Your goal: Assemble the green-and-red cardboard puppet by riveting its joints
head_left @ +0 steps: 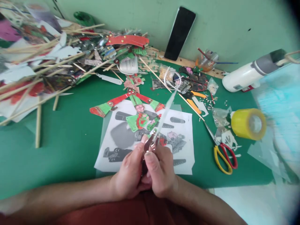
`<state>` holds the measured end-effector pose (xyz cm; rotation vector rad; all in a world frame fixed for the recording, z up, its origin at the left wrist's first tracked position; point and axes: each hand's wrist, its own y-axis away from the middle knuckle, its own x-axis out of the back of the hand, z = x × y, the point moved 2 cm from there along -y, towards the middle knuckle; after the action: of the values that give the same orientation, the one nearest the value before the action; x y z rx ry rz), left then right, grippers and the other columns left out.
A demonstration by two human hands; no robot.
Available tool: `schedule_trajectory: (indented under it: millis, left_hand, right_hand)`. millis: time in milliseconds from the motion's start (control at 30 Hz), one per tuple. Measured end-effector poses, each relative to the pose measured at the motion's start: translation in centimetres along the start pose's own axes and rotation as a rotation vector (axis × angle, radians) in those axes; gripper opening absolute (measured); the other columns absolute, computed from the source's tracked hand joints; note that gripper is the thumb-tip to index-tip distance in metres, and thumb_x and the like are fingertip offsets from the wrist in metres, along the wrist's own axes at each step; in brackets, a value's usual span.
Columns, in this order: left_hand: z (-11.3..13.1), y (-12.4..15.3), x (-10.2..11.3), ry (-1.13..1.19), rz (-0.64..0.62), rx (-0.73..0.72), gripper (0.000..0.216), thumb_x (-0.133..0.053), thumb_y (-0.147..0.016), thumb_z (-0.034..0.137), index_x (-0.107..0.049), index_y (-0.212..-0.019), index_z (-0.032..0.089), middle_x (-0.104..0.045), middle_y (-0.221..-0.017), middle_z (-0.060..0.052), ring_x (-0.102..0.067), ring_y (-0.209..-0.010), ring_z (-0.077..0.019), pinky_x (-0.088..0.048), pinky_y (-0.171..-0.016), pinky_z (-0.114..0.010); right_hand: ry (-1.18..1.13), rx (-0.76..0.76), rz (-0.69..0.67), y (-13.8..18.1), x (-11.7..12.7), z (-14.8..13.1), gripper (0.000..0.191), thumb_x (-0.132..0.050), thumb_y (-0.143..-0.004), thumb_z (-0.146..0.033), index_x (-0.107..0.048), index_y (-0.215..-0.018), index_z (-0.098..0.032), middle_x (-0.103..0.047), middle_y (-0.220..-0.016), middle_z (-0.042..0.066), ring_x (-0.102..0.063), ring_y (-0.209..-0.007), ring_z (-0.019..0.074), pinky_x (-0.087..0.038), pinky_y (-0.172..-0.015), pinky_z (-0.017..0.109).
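Low in the centre of the frame, we see the left hand (128, 170) and the right hand (162, 172) closed together around a metal tool (148, 146). A pale strip (166, 110) slants up from its tip. Beneath them, a printed sheet (188, 140) lies on the green desk (70, 153), scissors (219, 145) at right.

Green tabletop (70, 150) held printed sheet (122, 137), red-and-yellow-handled scissors (220, 144), yellow tape roll (241, 124), wooden sticks (38, 125), small metal bits (225, 102), probably rivets.
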<state>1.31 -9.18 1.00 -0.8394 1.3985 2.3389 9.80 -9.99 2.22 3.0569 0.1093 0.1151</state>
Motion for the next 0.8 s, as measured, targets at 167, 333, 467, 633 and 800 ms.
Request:
schedule_trajectory:
  millis: [167, 333, 467, 633, 800]
  left_hand:
    - [1.5, -1.2, -0.7, 0.033, 0.027, -0.010, 0.051, -0.053, -0.075, 0.067, -0.044, -0.056, 0.020, -0.037, -0.035, 0.004, -0.027, -0.028, -0.0062, -0.017, -0.028, -0.016]
    - [2.2, -2.6, -0.3, 0.021, -0.045, -0.045, 0.058, -0.048, -0.079, 0.067, -0.041, -0.049, 0.018, -0.034, -0.034, 0.003, -0.026, -0.027, -0.0047, -0.016, -0.029, -0.016]
    - [2.2, -3.5, 0.4, -0.025, -0.143, -0.060, 0.064, -0.039, -0.080, 0.073, -0.045, -0.049, 0.016, -0.034, -0.036, 0.003, -0.026, -0.027, -0.0045, -0.014, -0.030, -0.016]
    - [2.1, -3.9, 0.7, -0.114, -0.181, -0.056, 0.068, -0.035, -0.079, 0.076, -0.047, -0.049, 0.016, -0.030, -0.036, 0.004, -0.023, -0.027, -0.0045, -0.015, -0.029, -0.017]
    - [2.3, -3.6, 0.4, -0.190, -0.227, -0.047, 0.073, -0.028, -0.075, 0.082, -0.048, -0.048, 0.016, -0.029, -0.034, 0.004, -0.020, -0.026, -0.0040, -0.013, -0.029, -0.018]
  right_hand:
    - [-0.027, -0.066, 0.069, -1.2, 0.4, 1.1, 0.038, -0.039, -0.094, -0.046, -0.046, -0.068, -0.020, -0.043, -0.045, -0.006, -0.044, -0.038, 0.0088, -0.035, -0.038, 0.021]
    - [0.012, -0.127, 0.052, -2.9, 1.0, 1.3, 0.045, -0.037, -0.094, -0.052, -0.043, -0.063, -0.020, -0.043, -0.045, -0.006, -0.046, -0.040, 0.0083, -0.037, -0.041, 0.020]
    - [0.035, -0.096, 0.084, -3.4, 1.8, 1.4, 0.035, -0.050, -0.090, -0.047, -0.050, -0.068, -0.019, -0.048, -0.052, -0.005, -0.050, -0.047, 0.0084, -0.040, -0.048, 0.020]
    - [-0.096, -0.087, 0.185, -3.4, 2.2, 1.9, 0.029, -0.056, -0.087, -0.045, -0.051, -0.073, -0.020, -0.048, -0.047, -0.007, -0.048, -0.042, 0.0092, -0.039, -0.046, 0.021]
    - [-0.205, -0.147, 0.097, -3.8, 2.4, 1.6, 0.028, -0.059, -0.084, -0.047, -0.055, -0.079, -0.020, -0.051, -0.048, -0.006, -0.046, -0.036, 0.0095, -0.033, -0.038, 0.021]
